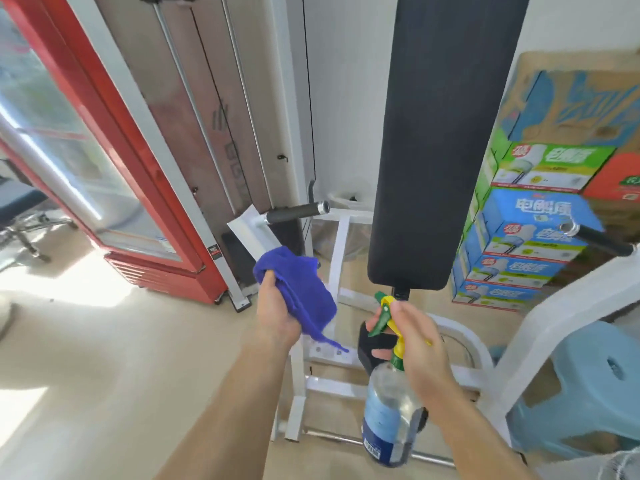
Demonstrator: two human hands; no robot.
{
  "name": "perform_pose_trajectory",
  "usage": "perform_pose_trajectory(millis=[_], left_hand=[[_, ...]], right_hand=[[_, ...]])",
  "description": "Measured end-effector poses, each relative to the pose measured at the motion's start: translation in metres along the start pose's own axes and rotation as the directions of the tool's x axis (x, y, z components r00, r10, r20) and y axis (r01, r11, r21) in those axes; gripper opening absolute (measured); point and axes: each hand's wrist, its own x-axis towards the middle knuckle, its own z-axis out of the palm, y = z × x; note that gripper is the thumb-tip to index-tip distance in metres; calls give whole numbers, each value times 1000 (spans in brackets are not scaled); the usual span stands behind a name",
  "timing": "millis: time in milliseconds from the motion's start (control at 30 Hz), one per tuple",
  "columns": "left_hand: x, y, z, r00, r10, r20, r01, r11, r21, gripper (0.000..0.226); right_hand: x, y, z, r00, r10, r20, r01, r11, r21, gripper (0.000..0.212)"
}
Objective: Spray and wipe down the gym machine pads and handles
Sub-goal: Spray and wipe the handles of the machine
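A long black back pad (443, 140) of the white gym machine (339, 258) stands upright ahead. Two black handles stick out beside it, the left handle (294, 212) and the right handle (602, 240). My left hand (277, 308) grips a bunched blue cloth (301, 289) below the left handle, apart from it. My right hand (419, 344) holds a clear spray bottle (391, 417) by its yellow-and-green trigger head (384, 313), nozzle pointing up-left just below the pad's lower end.
A red glass-door fridge (104, 161) stands at the left. Stacked printed cartons (533, 216) fill the right side behind the machine. A light blue plastic stool (588, 386) sits at the lower right. Beige floor (104, 358) lies open at the left.
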Motion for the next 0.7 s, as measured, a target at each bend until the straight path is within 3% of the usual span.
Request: perform_pose_trajectory(millis=[167, 367, 533, 700], left_hand=[[46, 72, -10, 988, 46, -146, -45, 999, 10, 35], [114, 121, -13, 979, 57, -194, -51, 998, 34, 32], [161, 138, -13, 971, 39, -234, -24, 997, 68, 26], [185, 145, -8, 971, 123, -204, -83, 978, 193, 25]], right_hand=[[59, -14, 78, 998, -25, -55, 21, 997, -71, 46], [133, 1, 156, 987, -68, -148, 39, 981, -190, 51], [169, 9, 185, 982, -81, -173, 48, 982, -183, 48], [185, 19, 192, 981, -77, -177, 38, 976, -214, 43]])
